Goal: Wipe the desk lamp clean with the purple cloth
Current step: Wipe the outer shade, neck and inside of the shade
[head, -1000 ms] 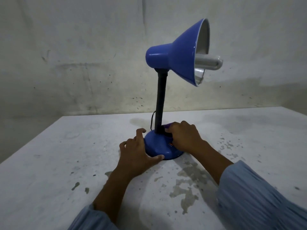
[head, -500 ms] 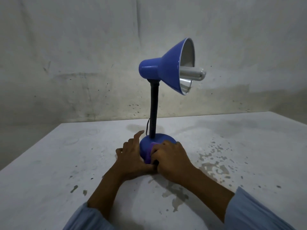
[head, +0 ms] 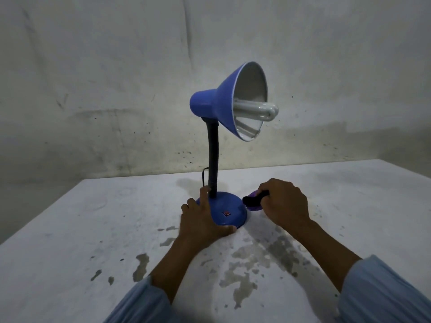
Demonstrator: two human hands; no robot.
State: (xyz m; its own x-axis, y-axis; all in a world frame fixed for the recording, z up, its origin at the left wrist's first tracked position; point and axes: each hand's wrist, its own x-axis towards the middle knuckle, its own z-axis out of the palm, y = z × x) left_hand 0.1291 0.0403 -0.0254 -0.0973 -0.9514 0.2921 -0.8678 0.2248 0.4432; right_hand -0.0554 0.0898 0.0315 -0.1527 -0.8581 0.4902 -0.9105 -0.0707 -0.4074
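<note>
Desk lamp (head: 224,145) stands upright on the white table (head: 70,241), directly ahead of both hands. Its round blue base (head: 229,212) lies between the 2 hands, touching the left one and just beside the right one. A red switch (head: 226,213) sits on top of the base, to the right of the left hand's fingers. The black neck (head: 212,159) rises from the base just beyond the left index finger. The blue shade (head: 224,103) sits well above both hands, tilted, its open mouth turned to the right, with a white bulb (head: 256,110) projecting from it.

Left hand (head: 200,222): fingers spread and fairly straight, resting against the left flank of the base; thumb lies along the near rim, index finger points up beside the neck. It grips nothing.

Right hand (head: 283,201): fingers curled, holding the purple cloth (head: 255,207), which shows only as a small patch at the knuckles, at the right edge of the base. A dark object (head: 254,198) protrudes from the same grip; what it is cannot be determined.

Table surface near the wrists carries grey patches (head: 245,271) where the coating is worn. A thin black cord (head: 203,176) runs down behind the neck. Light blue sleeves (head: 382,297) cover both forearms.
</note>
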